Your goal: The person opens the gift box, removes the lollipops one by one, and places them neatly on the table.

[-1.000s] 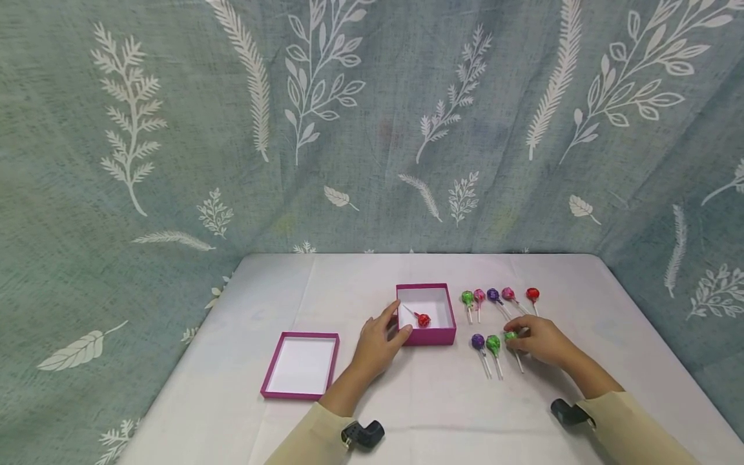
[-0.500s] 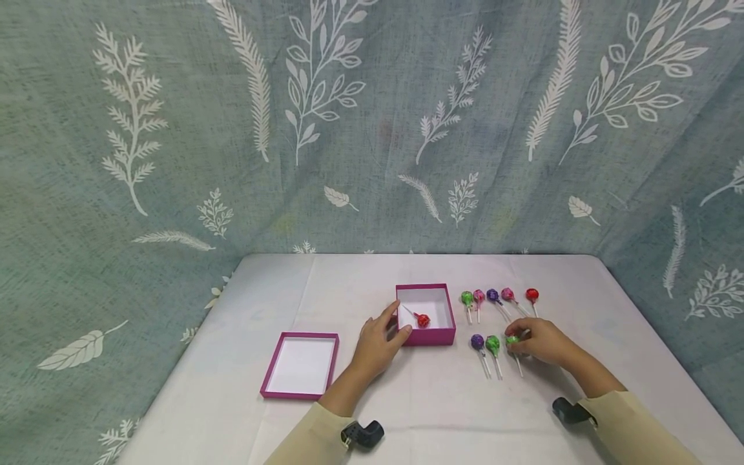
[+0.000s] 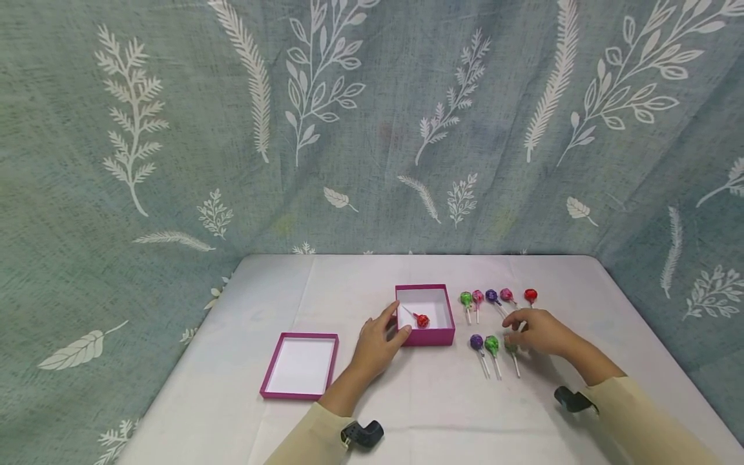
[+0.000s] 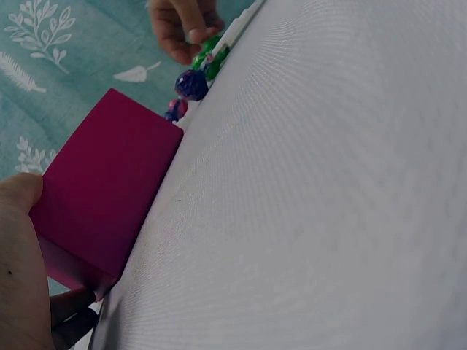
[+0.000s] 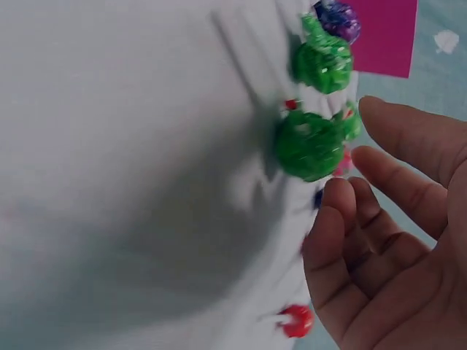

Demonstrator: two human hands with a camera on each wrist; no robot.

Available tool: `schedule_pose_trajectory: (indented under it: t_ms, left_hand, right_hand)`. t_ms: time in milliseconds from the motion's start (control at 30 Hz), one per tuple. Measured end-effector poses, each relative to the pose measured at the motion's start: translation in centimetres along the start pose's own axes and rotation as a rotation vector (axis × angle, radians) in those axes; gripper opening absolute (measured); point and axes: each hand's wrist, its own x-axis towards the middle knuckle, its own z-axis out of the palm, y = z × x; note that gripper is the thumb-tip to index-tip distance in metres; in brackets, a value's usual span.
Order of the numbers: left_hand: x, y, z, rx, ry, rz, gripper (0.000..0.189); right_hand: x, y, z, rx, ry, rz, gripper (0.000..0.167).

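Note:
My left hand (image 3: 374,349) holds the front left corner of an open magenta box (image 3: 430,337), its thumb at the front and index finger along the left wall. Inside the box lies a red lollipop (image 3: 422,321). To the right, my right hand (image 3: 543,332) hovers over a green lollipop (image 5: 310,147), its fingers loosely bent and apart from the candy in the right wrist view. Beside that one lie another green lollipop (image 3: 491,345) and a purple lollipop (image 3: 476,342), forming a front row with sticks toward me.
Behind is a row of several lollipops: green (image 3: 466,298), pink (image 3: 478,296), purple (image 3: 492,296), another pink (image 3: 507,295) and red (image 3: 531,295). A magenta box lid (image 3: 299,396) lies inside-up at left on the white table (image 3: 442,400). A patterned cloth (image 3: 372,129) hangs behind.
The right hand has let go of the green lollipop at the front row's right end and lifted slightly away from it. The left hand stays on the box.

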Motion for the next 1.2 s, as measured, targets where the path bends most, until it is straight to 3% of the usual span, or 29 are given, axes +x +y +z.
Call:
schedule_pose_trajectory:
  t_ms: [200, 600, 933, 1100, 1200]
  left_hand:
    - [0.0, 0.0, 0.1, -0.023, 0.002, -0.004, 0.069]
    - [0.0, 0.0, 0.2, -0.041, 0.004, -0.007, 0.069]
    - [-0.1, 0.1, 0.0, -0.036, 0.0, -0.01, 0.069]
    - [-0.1, -0.1, 0.0, -0.022, 0.004, -0.005, 0.069]
    - [-0.2, -0.1, 0.1, -0.026, 0.011, 0.012, 0.069]
  right_hand:
    - [1.4, -2.5, -0.8, -0.091, -0.016, -0.109, 0.026]
    - [4.2, -8.9, -0.8, -0.135, -0.076, -0.296, 0.021]
    - [6.5, -12.7, 1.6, -0.128, -0.086, -0.333, 0.016]
    - [7.5, -13.7, 3.1, -0.093, -0.172, -0.328, 0.017]
    - [8.0, -14.1, 4.2, -0.159, -0.217, -0.351, 0.018]
